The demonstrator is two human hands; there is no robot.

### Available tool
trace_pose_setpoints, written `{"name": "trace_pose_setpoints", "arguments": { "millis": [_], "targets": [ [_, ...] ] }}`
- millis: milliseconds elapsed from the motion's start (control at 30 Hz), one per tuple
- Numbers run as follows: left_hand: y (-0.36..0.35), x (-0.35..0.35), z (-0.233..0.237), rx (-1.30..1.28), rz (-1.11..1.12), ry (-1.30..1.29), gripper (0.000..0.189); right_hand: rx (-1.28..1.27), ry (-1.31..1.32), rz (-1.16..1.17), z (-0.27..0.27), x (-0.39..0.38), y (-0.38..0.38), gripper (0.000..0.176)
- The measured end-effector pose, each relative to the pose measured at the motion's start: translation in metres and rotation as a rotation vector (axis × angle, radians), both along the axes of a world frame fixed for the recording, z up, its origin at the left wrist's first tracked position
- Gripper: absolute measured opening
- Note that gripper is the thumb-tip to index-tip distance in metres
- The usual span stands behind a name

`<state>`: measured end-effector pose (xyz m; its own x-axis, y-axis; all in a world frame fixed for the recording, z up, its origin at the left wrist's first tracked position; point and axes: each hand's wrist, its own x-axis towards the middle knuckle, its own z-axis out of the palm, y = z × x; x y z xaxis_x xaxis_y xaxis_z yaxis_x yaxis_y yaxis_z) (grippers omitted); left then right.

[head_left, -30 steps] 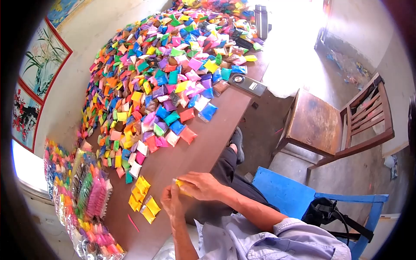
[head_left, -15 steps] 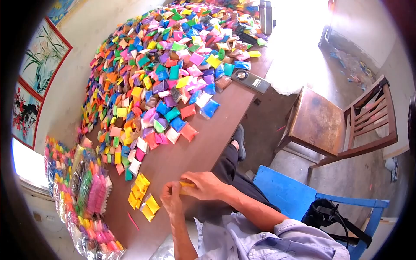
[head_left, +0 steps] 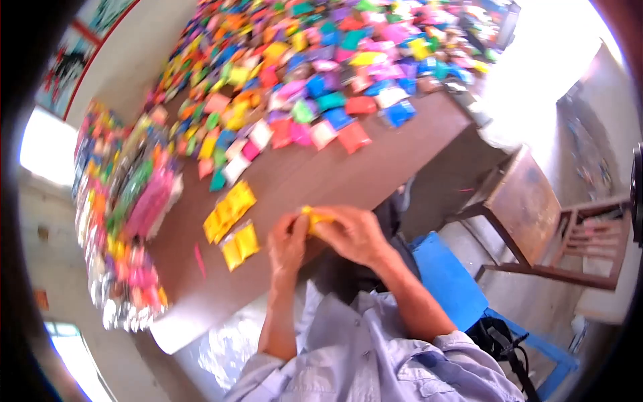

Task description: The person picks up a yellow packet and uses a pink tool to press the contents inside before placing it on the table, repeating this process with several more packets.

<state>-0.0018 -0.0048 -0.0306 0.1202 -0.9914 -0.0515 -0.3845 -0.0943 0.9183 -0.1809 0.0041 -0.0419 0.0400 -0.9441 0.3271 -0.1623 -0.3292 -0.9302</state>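
Note:
Between my two hands, over the table's near edge, is a small yellow packet (head_left: 313,220). My left hand (head_left: 288,242) pinches its left end, and the fingers of my right hand (head_left: 353,233) are closed on its right part. Just left of my hands, several yellow packets lie on the brown table (head_left: 288,175) in two groups, an upper one (head_left: 230,210) and a lower one (head_left: 240,246). A thin pink strip (head_left: 199,261) lies beside them. The view is somewhat blurred.
A large heap of coloured packets (head_left: 295,80) covers the table's far part. Clear bags of packets (head_left: 137,201) stand at the left edge. At the right are a blue chair (head_left: 449,278) with a black bag (head_left: 499,338) and a wooden chair (head_left: 522,204).
The head view has shifted, so the table and heap appear higher and turned. Both hands still hold the yellow packet, whose yellow end now shows more clearly between the fingers.

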Motion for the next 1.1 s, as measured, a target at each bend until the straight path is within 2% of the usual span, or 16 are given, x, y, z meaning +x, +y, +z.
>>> {"name": "trace_pose_setpoints", "arguments": {
  "millis": [33, 100, 133, 233, 367, 433, 500, 533, 600, 667, 800, 933, 1033, 1100],
  "targets": [
    [0.001, 0.000, 0.000, -0.015, -0.001, -0.080, 0.025, -0.006, 0.066, -0.021, -0.004, 0.002, 0.001, 0.023],
    [0.006, -0.004, 0.009, 0.034, 0.030, 0.045, 0.024, -0.038, 0.010, -0.039, -0.004, 0.004, 0.002, 0.024],
    [0.008, -0.002, 0.001, -0.042, 0.026, 0.051, 0.024, 0.006, 0.007, -0.051, -0.003, 0.005, 0.003, 0.023],
    [0.020, 0.014, 0.017, -0.057, 0.071, 0.027, 0.023, 0.083, 0.066, -0.096, 0.003, 0.004, 0.005, 0.021],
    [0.030, 0.075, 0.016, -0.326, 0.280, -0.066, 0.021, 0.029, 0.214, -0.188, 0.005, 0.001, 0.002, 0.023],
    [0.033, 0.117, 0.026, -0.301, 0.466, -0.214, 0.022, 0.036, 0.288, -0.214, 0.006, -0.001, 0.001, 0.023],
    [0.033, 0.149, 0.041, -0.303, 0.526, -0.446, 0.023, 0.072, 0.447, -0.259, 0.010, -0.001, 0.004, 0.024],
    [0.036, 0.171, 0.037, -0.300, 0.527, -0.450, 0.023, 0.075, 0.445, -0.256, 0.011, 0.000, 0.005, 0.024],
    [0.040, 0.217, 0.014, -0.262, 0.544, -0.738, 0.023, 0.034, 0.535, -0.319, 0.010, 0.000, 0.007, 0.026],
    [0.049, 0.237, 0.005, -0.218, 0.544, -0.801, 0.024, 0.055, 0.525, -0.328, 0.009, 0.001, 0.011, 0.026],
    [0.053, 0.252, 0.006, -0.125, 0.525, -0.867, 0.024, 0.058, 0.512, -0.353, 0.005, 0.000, 0.017, 0.028],
    [0.049, 0.274, 0.000, -0.137, 0.461, -0.901, 0.020, 0.060, 0.506, -0.373, 0.002, -0.002, 0.022, 0.031],
    [0.046, 0.280, -0.004, -0.108, 0.399, -1.026, 0.015, 0.032, 0.478, -0.420, 0.000, -0.003, 0.025, 0.028],
    [0.047, 0.283, -0.009, -0.189, 0.345, -1.152, 0.018, -0.107, 0.433, -0.439, -0.003, -0.005, 0.027, 0.020]
  ]
}}
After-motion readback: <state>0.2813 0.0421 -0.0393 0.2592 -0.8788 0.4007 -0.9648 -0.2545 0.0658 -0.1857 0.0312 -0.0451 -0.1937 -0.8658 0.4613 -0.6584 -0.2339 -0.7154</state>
